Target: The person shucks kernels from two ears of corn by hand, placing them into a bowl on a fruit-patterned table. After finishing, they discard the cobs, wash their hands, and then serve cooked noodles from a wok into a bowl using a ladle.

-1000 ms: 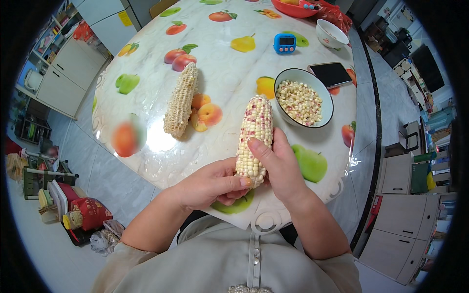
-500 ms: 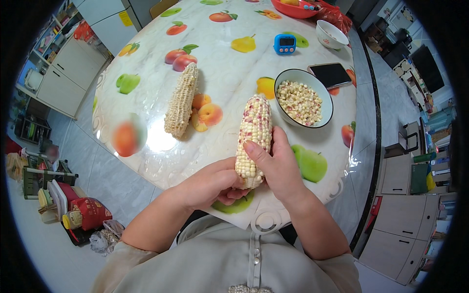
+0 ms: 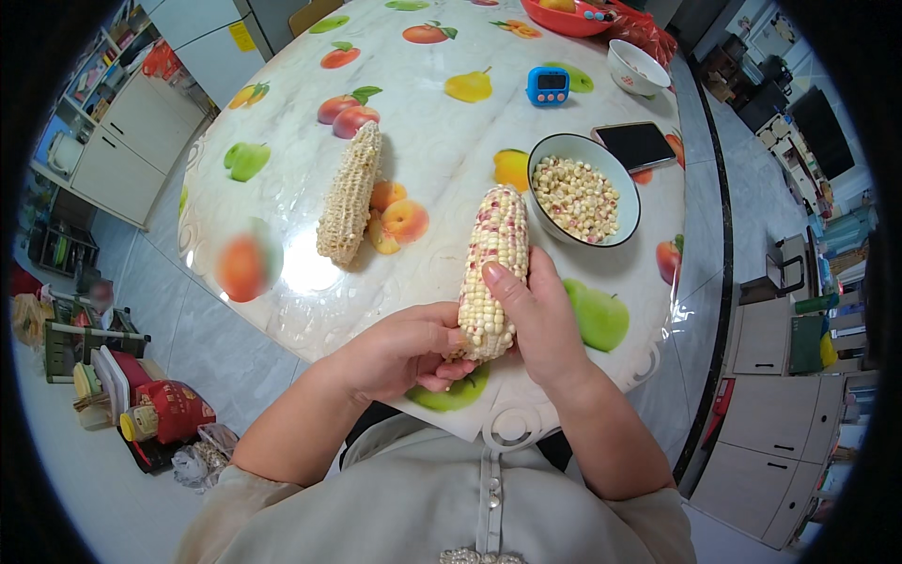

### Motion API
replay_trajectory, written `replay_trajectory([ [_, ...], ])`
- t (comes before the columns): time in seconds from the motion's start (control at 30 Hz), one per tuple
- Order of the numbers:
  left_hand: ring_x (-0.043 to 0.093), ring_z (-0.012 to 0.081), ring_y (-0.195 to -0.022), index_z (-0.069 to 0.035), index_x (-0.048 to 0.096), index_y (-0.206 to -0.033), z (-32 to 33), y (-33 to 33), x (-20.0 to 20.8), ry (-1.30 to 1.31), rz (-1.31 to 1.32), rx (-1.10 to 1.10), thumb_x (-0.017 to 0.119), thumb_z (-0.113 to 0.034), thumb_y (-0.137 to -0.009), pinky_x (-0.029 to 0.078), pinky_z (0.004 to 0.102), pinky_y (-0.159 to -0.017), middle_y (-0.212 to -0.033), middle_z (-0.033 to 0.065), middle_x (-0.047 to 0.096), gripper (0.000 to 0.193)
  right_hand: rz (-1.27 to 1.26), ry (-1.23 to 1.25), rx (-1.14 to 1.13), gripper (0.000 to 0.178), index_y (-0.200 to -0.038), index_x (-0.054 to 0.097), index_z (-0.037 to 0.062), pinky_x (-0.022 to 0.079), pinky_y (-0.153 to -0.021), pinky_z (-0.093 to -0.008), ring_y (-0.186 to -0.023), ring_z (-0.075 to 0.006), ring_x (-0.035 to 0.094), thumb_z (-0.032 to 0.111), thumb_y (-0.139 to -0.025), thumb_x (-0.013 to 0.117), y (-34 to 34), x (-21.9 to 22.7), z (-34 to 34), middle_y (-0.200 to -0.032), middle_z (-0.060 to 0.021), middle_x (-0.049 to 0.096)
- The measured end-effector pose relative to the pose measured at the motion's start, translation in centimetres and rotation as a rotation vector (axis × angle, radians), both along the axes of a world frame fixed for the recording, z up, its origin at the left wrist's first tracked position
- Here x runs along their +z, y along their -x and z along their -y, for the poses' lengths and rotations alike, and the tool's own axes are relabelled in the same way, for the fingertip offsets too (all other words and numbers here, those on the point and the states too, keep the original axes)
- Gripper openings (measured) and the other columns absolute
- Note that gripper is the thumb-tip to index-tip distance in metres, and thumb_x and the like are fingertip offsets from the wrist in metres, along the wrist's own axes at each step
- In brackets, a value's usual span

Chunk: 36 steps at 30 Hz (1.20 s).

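Observation:
My right hand [image 3: 540,315] is wrapped round a cob of corn [image 3: 495,258] with pale yellow and reddish kernels, its thumb lying across the front. The cob stands tilted, tip away from me, above the near table edge. At its lower end my left hand [image 3: 404,352] has its thumb and curled fingers against the cob; a few loose kernels show by the fingers. A bare corncob [image 3: 349,193] lies on the table to the left. Beyond the right hand, a dark-rimmed bowl [image 3: 627,221] holds loose corn kernels [image 3: 575,199].
Fruit-patterned covering lies over the table [image 3: 282,179]. A black-screened phone [image 3: 634,145] rests behind the bowl, with a blue timer [image 3: 548,86] farther left. At the far right stand a white bowl [image 3: 634,70] and a red basin [image 3: 564,19] beside a red plastic bag [image 3: 648,33].
The corn cob has shifted slightly right and turned a little in my right hand. My left fingers have loosened a bit at its lower end, where kernels now show.

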<state>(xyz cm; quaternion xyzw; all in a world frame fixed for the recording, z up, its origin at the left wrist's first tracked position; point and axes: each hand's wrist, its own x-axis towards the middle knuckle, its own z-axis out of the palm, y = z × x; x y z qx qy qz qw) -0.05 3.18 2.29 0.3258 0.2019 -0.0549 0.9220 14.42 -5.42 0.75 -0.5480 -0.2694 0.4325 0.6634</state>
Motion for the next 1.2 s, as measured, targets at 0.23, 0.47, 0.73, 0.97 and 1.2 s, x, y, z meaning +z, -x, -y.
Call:
replay_trajectory([
  [0.23,0.039,0.0059,-0.058,-0.005,0.05,-0.111,0.1,-0.1,-0.8,-0.14,0.013,-0.041,0.057,-0.026,-0.084,0.029,0.0194,-0.046,-0.075,0.0007,0.048,0.035,0.01,0.011,0.002,0.033,-0.099,0.045,-0.0024,0.045,-0.067,-0.0249,-0.078,-0.0085,0.051,0.022,-0.086,0.061,-0.1,-0.1,-0.1,-0.09,-0.0072,0.055],
  [0.47,0.043,0.0069,-0.058,-0.003,0.05,-0.113,-0.2,-0.2,-0.3,-0.049,-0.122,-0.017,0.047,-0.009,-0.078,0.031,0.0189,-0.047,-0.081,0.0044,0.054,0.036,-0.021,-0.014,0.003,0.032,-0.101,0.044,-0.0025,0.046,-0.067,-0.0245,-0.078,-0.0083,0.051,0.021,-0.087,0.06,0.0,-0.3,-0.1,-0.091,-0.007,0.054],
  [0.73,0.042,0.0064,-0.058,-0.002,0.051,-0.111,0.5,0.3,0.3,-0.134,-0.097,0.07,0.043,-0.005,-0.079,0.032,0.0184,-0.048,-0.077,0.0021,0.052,0.033,-0.157,-0.026,0.017,0.03,-0.105,0.043,-0.0027,0.046,-0.068,-0.0241,-0.079,-0.0083,0.052,0.019,-0.088,0.057,-0.2,0.4,0.1,-0.093,-0.0078,0.054],
  [0.97,0.039,0.0028,-0.059,-0.005,0.058,-0.092,-3.8,0.1,4.3,-0.783,-0.131,0.353,0.041,-0.007,-0.083,0.03,0.0174,-0.049,-0.073,-0.0024,0.047,0.019,-0.191,0.007,0.087,0.036,-0.118,0.04,0.0003,0.05,-0.066,-0.0266,-0.078,-0.0115,0.057,0.021,-0.091,0.05,-0.5,-0.1,0.1,-0.096,-0.0074,0.056],
  [1.2,0.05,0.0103,-0.083,-0.001,0.056,-0.107,-4.8,-8.2,9.9,-0.742,0.271,0.282,0.048,-0.024,-0.09,0.041,0.0239,-0.07,-0.095,0.0043,0.056,0.03,-0.123,0.073,0.0,0.037,-0.102,0.049,-0.0064,0.046,-0.072,-0.03,-0.083,-0.0154,0.055,0.025,-0.086,0.06,-0.6,-0.1,-0.1,-0.094,-0.0131,0.057],
])
